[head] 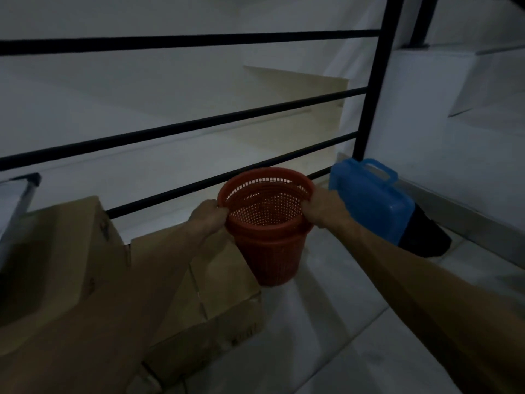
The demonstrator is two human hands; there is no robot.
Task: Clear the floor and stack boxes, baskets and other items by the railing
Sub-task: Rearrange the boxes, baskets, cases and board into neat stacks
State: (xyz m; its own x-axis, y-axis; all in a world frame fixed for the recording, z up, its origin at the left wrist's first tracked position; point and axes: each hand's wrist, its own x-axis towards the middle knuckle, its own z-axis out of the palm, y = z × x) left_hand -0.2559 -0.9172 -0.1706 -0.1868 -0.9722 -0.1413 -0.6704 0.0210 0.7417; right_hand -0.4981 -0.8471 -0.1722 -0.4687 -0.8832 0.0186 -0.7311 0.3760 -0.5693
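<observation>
Red baskets [267, 223], nested, gripped at the rim by fingers of left hand [208, 216] and right hand [324, 209], above floor beside boxes [199, 294] already at railing [181, 129]; blue case [372, 200] grouped there; setting-down pending.

A dim indoor stair landing in a building: a black metal railing with horizontal bars [181, 126] guards pale concrete steps [284, 115], with brown cardboard boxes [210, 291] on a light tiled floor [326, 336].
</observation>
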